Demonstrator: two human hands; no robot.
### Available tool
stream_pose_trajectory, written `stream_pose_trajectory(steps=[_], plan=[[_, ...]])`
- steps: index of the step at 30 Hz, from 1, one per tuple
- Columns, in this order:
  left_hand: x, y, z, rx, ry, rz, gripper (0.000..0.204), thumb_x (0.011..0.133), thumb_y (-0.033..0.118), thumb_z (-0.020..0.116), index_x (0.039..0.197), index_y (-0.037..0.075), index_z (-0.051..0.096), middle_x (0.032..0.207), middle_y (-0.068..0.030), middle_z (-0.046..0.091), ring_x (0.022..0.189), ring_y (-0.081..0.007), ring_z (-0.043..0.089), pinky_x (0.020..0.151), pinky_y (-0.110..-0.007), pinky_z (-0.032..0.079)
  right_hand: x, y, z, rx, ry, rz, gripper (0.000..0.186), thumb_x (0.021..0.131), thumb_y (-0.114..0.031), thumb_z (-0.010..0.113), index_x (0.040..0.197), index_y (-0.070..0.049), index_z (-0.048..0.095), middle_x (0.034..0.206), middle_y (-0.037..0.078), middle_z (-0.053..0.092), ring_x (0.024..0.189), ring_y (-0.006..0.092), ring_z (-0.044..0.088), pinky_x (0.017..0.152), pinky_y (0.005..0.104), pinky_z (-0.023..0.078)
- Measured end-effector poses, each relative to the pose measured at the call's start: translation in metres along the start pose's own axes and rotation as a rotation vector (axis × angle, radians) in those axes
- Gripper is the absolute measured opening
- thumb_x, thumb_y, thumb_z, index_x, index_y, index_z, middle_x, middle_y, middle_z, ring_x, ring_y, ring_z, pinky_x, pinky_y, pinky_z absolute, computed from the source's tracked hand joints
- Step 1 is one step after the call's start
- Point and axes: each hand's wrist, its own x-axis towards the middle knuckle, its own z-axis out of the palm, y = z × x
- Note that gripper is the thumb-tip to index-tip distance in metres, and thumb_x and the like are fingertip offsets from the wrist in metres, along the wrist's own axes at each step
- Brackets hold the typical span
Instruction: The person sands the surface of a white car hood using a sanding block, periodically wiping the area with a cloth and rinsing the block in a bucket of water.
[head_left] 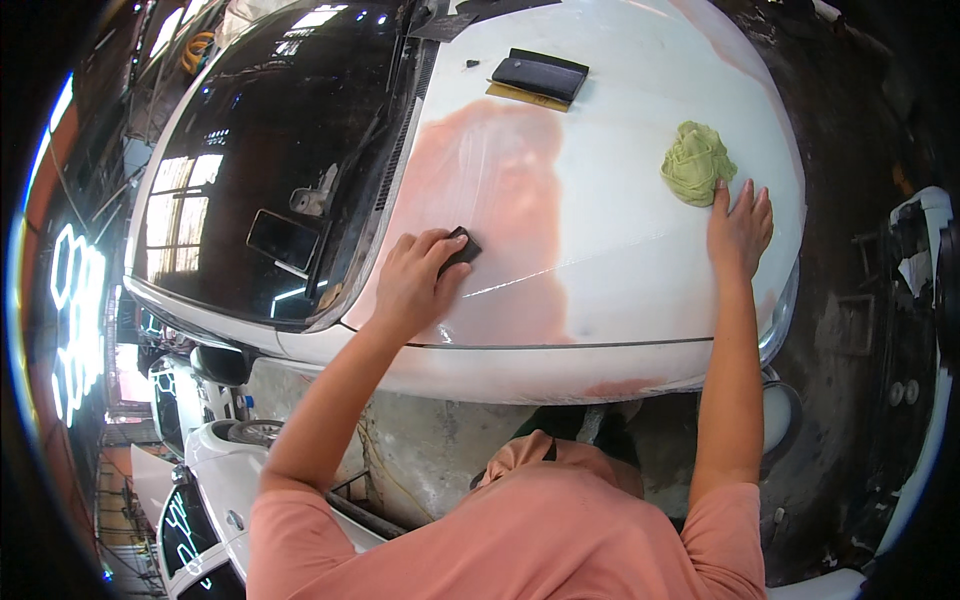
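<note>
My left hand [408, 285] is closed around a small black sanding block [464, 252]. The block rests on a pink patch [525, 195] on the white car hood [630, 280], and its underside is hidden. On the right part of the hood, my right hand [740, 232] lies flat with its fingers spread, holding nothing. A crumpled green cloth [697, 160] sits just beyond it, touched or nearly touched by my thumb. Further back lies a larger black block [541, 74] on a yellowish sheet [522, 96], which looks like sandpaper.
The dark windshield [300, 130] rises to the left, with a phone [283, 240] on it. A tiny black piece [472, 63] lies near the larger block. Another white car [225, 475] stands at the lower left. A white bumper-like part [935, 330] is at the far right.
</note>
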Motion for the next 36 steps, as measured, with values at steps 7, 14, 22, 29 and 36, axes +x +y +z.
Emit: stream_pose_trajectory(steps=[7, 14, 22, 29, 36], plan=[[0.131, -0.067, 0.039, 0.055, 0.067, 0.063, 0.034, 0.101, 0.028, 0.068, 0.125, 0.004, 0.071, 0.121, -0.0151, 0.071, 0.115, -0.0383, 0.063, 0.100, -0.047, 0.051, -0.007, -0.002, 0.009, 0.008, 0.032, -0.046, 0.081, 0.108, -0.064, 0.041, 0.157, 0.000, 0.045, 0.163, 0.029, 0.039, 0.154, 0.0423, 0.034, 0.127, 0.0542, 0.023], [0.169, -0.049, -0.006, -0.484, 0.139, -0.163, 0.034, 0.105, 0.024, 0.065, 0.130, 0.001, 0.066, 0.115, -0.0177, 0.072, 0.108, -0.0280, 0.067, 0.096, -0.038, 0.051, -0.001, 0.012, -0.003, 0.289, 0.188, -0.087, 0.074, 0.107, -0.044, 0.054, 0.152, 0.013, 0.043, 0.159, 0.036, 0.040, 0.150, 0.0474, 0.037, 0.126, 0.0533, 0.028], [0.074, -0.070, -0.073, -0.729, 0.311, -0.106, 0.033, 0.106, 0.017, 0.065, 0.135, 0.001, 0.064, 0.115, -0.0076, 0.068, 0.105, -0.0157, 0.061, 0.096, -0.032, 0.049, -0.145, -0.131, -0.038, 0.528, -0.063, -0.769, 0.071, 0.107, -0.029, 0.058, 0.162, 0.006, 0.031, 0.169, 0.027, 0.031, 0.159, 0.0402, 0.026, 0.131, 0.0505, 0.018], [0.021, -0.091, -0.082, -0.822, 0.304, -0.080, 0.034, 0.104, 0.013, 0.065, 0.137, 0.003, 0.063, 0.124, -0.0094, 0.067, 0.116, -0.0179, 0.060, 0.099, -0.032, 0.048, -0.212, -0.281, -0.042, 0.065, -0.595, -0.875, 0.085, 0.112, -0.058, 0.028, 0.165, 0.008, 0.021, 0.174, 0.027, 0.018, 0.164, 0.0388, 0.012, 0.133, 0.0498, 0.009], [0.007, -0.114, -0.068, -0.662, 0.493, 0.269, 0.037, 0.101, 0.009, 0.066, 0.137, 0.001, 0.060, 0.134, -0.0196, 0.063, 0.126, -0.0359, 0.060, 0.110, -0.042, 0.047, -0.127, -0.343, 0.028, -0.114, -0.438, -0.703, 0.082, 0.111, -0.054, 0.030, 0.166, 0.007, 0.021, 0.175, 0.024, 0.017, 0.165, 0.0348, 0.012, 0.133, 0.0476, 0.008]])
